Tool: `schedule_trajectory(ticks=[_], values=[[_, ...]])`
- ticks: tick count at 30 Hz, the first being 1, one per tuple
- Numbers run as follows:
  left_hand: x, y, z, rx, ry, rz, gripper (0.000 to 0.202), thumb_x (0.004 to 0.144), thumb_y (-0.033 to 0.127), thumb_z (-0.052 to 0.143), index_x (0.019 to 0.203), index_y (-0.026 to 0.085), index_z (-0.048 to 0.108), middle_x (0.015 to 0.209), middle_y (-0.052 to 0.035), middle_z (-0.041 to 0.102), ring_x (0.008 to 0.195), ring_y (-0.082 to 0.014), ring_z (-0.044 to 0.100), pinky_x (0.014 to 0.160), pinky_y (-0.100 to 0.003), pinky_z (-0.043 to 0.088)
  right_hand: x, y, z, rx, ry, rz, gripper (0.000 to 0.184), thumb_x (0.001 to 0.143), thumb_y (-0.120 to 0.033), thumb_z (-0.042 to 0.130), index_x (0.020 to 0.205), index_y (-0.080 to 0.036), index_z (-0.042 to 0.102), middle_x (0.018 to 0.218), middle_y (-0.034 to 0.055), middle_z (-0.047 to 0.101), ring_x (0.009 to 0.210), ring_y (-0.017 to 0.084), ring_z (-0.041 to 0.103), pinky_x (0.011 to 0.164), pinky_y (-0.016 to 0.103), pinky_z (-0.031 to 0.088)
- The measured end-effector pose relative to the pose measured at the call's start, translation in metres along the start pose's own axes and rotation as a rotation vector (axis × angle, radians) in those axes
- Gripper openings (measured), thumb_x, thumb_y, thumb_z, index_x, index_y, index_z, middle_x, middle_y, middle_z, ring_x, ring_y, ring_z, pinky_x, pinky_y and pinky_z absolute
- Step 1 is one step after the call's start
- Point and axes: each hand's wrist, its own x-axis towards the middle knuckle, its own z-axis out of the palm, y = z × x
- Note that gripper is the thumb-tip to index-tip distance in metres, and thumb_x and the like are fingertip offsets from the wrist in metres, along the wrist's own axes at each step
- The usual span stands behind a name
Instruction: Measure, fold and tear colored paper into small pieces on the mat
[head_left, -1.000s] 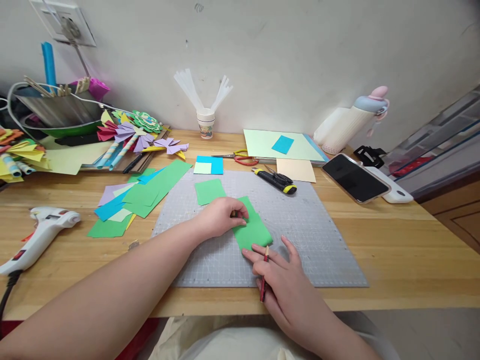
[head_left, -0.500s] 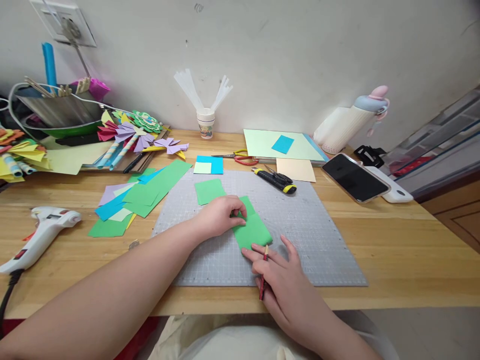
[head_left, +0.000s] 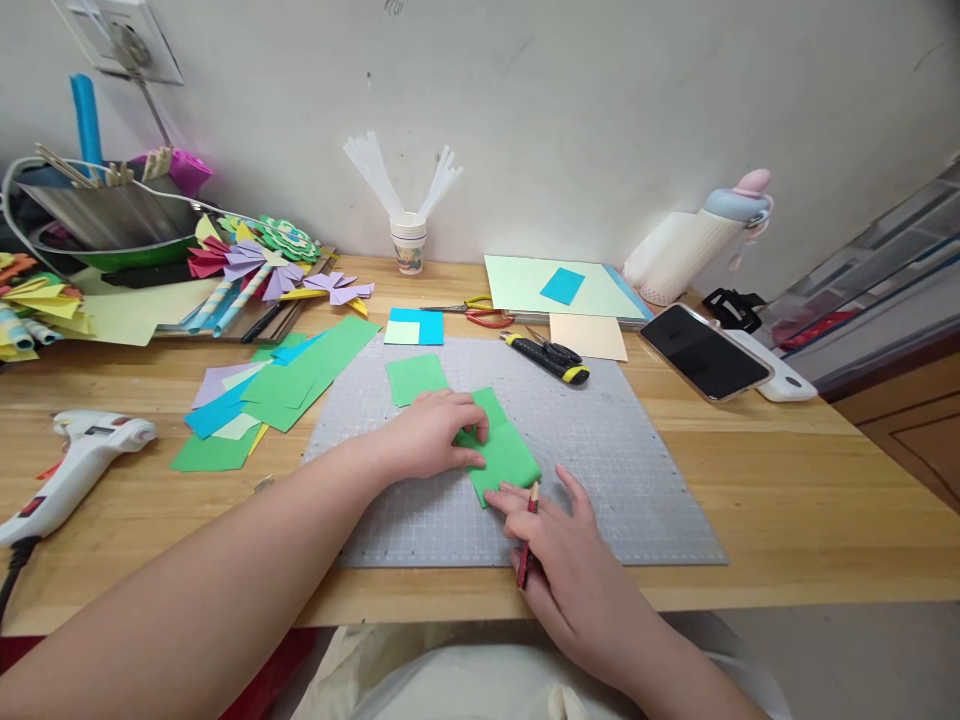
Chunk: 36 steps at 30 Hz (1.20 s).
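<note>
A green sheet of paper (head_left: 506,455) lies at a slant on the grey cutting mat (head_left: 630,500). My left hand (head_left: 435,435) is at its left side, fingers curled and thumb low, holding the paper down. A red-and-dark pencil (head_left: 526,545) sits between the fingers of my right hand (head_left: 574,570), its wooden end pointing away from me. The fingertips of that hand touch the sheet's near edge, with the index or outer finger raised. Beyond my left hand lies a smaller green paper piece (head_left: 417,378), flat on the mat.
A box cutter (head_left: 546,358), scissors (head_left: 561,350) and pliers (head_left: 484,312) lie toward the back. Coloured paper scraps (head_left: 285,395) and a hot glue gun (head_left: 82,465) are on the left. A phone (head_left: 705,352) leans at the right; a paper cup (head_left: 409,245) stands by the wall.
My left thumb has moved down and apart from the fingers, onto the green paper. The whole view has shifted slightly; the right hand still has the pencil.
</note>
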Motion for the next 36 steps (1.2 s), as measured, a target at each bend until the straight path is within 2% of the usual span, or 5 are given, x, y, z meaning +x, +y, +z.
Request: schedule_trajectory(ticks=[8, 13, 20, 26, 36], values=[[0.002, -0.002, -0.001, 0.014, -0.026, -0.015, 0.024, 0.077, 0.04, 0.072, 0.089, 0.023, 0.06, 0.095, 0.0008, 0.063, 0.091, -0.0192, 0.054, 0.078, -0.031, 0.035, 0.0, 0.0, -0.001, -0.06, -0.016, -0.053, 0.03, 0.074, 0.0, 0.042, 0.093, -0.024, 0.045, 0.127, -0.0004, 0.063, 0.122, 0.021, 0.048, 0.107, 0.057, -0.003], [0.002, -0.001, -0.001, 0.022, -0.024, -0.016, 0.025, 0.076, 0.04, 0.072, 0.089, 0.023, 0.06, 0.094, 0.0007, 0.063, 0.091, -0.0196, 0.055, 0.077, -0.031, 0.034, -0.004, -0.006, 0.012, -0.032, 0.127, 0.047, 0.031, 0.073, -0.003, 0.048, 0.094, -0.025, 0.051, 0.121, -0.0052, 0.067, 0.096, 0.019, 0.054, 0.093, 0.045, 0.019], [0.002, -0.001, -0.003, 0.029, -0.028, -0.006, 0.024, 0.076, 0.04, 0.072, 0.089, 0.023, 0.06, 0.094, 0.0007, 0.063, 0.092, -0.0193, 0.055, 0.078, -0.031, 0.034, -0.009, -0.017, 0.023, 0.008, 0.233, 0.198, 0.029, 0.067, -0.001, 0.045, 0.085, -0.023, 0.051, 0.128, -0.0056, 0.063, 0.089, 0.019, 0.053, 0.081, 0.038, 0.02], [0.003, -0.002, -0.003, 0.034, -0.028, 0.005, 0.025, 0.077, 0.042, 0.07, 0.09, 0.023, 0.059, 0.095, 0.0, 0.062, 0.093, -0.0192, 0.055, 0.08, -0.031, 0.036, -0.012, -0.017, 0.026, -0.028, 0.201, 0.221, 0.036, 0.071, -0.003, 0.048, 0.098, -0.025, 0.055, 0.127, -0.0033, 0.064, 0.088, 0.02, 0.053, 0.076, 0.037, 0.022], [0.003, -0.003, -0.003, 0.03, -0.035, 0.011, 0.025, 0.08, 0.044, 0.066, 0.091, 0.022, 0.06, 0.095, -0.0008, 0.062, 0.091, -0.0188, 0.054, 0.078, -0.03, 0.036, -0.012, -0.017, 0.013, -0.017, 0.136, 0.337, 0.053, 0.078, -0.004, 0.043, 0.128, -0.022, 0.05, 0.096, 0.0025, 0.068, 0.089, 0.023, 0.052, 0.077, 0.038, 0.021]])
